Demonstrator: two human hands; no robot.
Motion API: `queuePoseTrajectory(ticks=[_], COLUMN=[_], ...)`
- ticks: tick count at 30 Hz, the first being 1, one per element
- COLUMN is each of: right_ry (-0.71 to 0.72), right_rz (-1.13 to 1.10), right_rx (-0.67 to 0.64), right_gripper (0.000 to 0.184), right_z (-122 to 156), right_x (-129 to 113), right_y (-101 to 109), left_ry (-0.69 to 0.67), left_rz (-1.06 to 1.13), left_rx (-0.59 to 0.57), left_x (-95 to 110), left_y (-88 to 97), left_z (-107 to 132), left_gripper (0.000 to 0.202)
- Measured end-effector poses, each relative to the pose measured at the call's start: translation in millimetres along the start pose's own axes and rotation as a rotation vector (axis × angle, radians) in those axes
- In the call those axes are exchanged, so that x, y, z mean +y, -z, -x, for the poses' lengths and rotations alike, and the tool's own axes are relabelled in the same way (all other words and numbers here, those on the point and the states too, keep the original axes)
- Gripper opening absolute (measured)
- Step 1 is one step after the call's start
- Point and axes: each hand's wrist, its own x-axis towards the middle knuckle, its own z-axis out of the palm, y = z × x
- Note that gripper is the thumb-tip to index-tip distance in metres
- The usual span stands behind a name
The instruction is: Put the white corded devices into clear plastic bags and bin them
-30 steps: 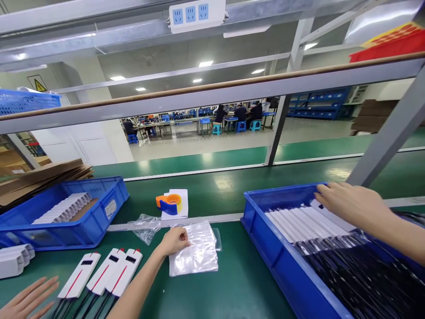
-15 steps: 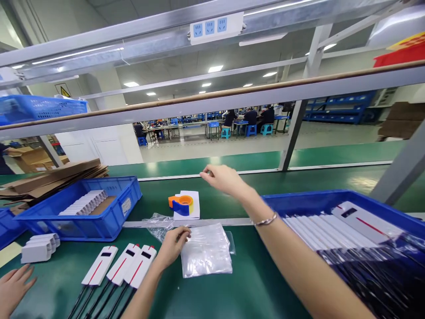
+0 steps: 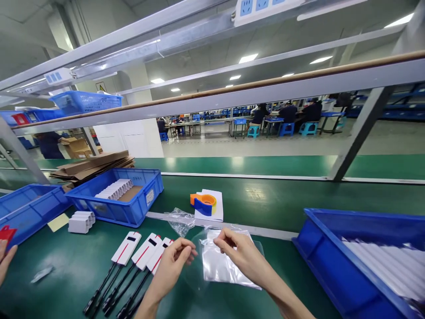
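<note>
As we look forward and down through the head camera, our left hand [image 3: 169, 268] and right hand [image 3: 244, 254] face each other above a green worktop [image 3: 186, 306], fingers curled toward thumbs. Faint transparent film [image 3: 198, 269] shows between them; we cannot tell whether either hand grips it. Clear plastic bags [image 3: 226, 271] lie flat below the right hand. Beside the left hand, we see three white devices [image 3: 126, 248] with red stripes and black cables. Beyond, an orange-and-blue tape dispenser [image 3: 203, 205] rests on white paper [image 3: 219, 204].
</note>
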Motion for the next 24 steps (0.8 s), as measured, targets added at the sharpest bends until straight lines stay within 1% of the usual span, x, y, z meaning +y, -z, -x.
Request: queuePoseTrajectory(ticks=[1, 3, 4, 5, 6, 7, 9, 11, 14, 17, 19, 20, 22, 24], right_ry=[-0.006, -0.016, -0.019, -0.020, -0.018, -0.014, 0.002, 0.023, 0.053, 0.004, -0.035, -0.052, -0.093, -0.147], right_rz=[0.013, 0.039, 0.049, 0.058, 0.064, 0.069, 0.079, 0.089, 0.099, 0.001, -0.089, -0.128, -0.187, -0.227], right_rx=[0.018, 0.047, 0.055, 0.058, 0.058, 0.055, 0.047, 0.041, 0.016, -0.088, -0.154, -0.162, -0.103, -0.016], right_gripper=[0.037, 0.040, 0.038, 0.036, 0.034, 0.031, 0.026, 0.024, 0.021, 0.014, 0.018, 0.022, 0.028, 0.028], right_z=[2.4, 7.4, 10.0, 12.6, 15.4, 18.3, 24.3, 30.5, 38.8, 43.0, 43.0, 42.4, 40.9, 40.0], right_x=[0.2, 0.3, 0.0, -0.6, -1.3, -1.9, -2.8, -2.8, -3.8, -8.7, -11.4, -11.6, -8.5, -2.8], right_y=[-1.0, -3.7, -5.4, -7.3, -9.5, -11.7, -16.2, -19.7, -20.2, -13.6, -7.2, -4.2, 0.4, 2.7], left_ry=[-0.025, -0.100, -0.135, -0.159, -0.170, -0.165, -0.118, -0.047, 0.028, 0.045, 0.037, 0.031, 0.019, 0.003], left_rz=[-0.046, -0.161, -0.211, -0.243, -0.255, -0.247, -0.188, -0.099, 0.016, 0.070, 0.053, 0.025, -0.057, -0.141], left_rx=[0.075, 0.263, 0.329, 0.354, 0.334, 0.284, 0.169, 0.087, 0.008, -0.051, -0.084, -0.093, -0.089, -0.073], left_x=[1.8, 6.7, 9.8, 13.4, 17.1, 20.9, 27.7, 32.3, 35.3, 37.5, 40.5, 42.5, 46.6, 48.8], left_y=[-3.7, -13.5, -19.5, -25.7, -32.0, -38.0, -47.4, -52.5, -53.2, -50.6, -49.0, -48.3, -46.9, -44.3], left_z=[3.4, 9.4, 11.9, 13.9, 15.2, 15.6, 14.3, 11.4, 8.5, 9.9, 12.5, 14.1, 17.8, 22.3], left_gripper=[0.030, 0.024, 0.021, 0.022, 0.025, 0.027, 0.029, 0.027, 0.022, 0.021, 0.022, 0.023, 0.025, 0.027])
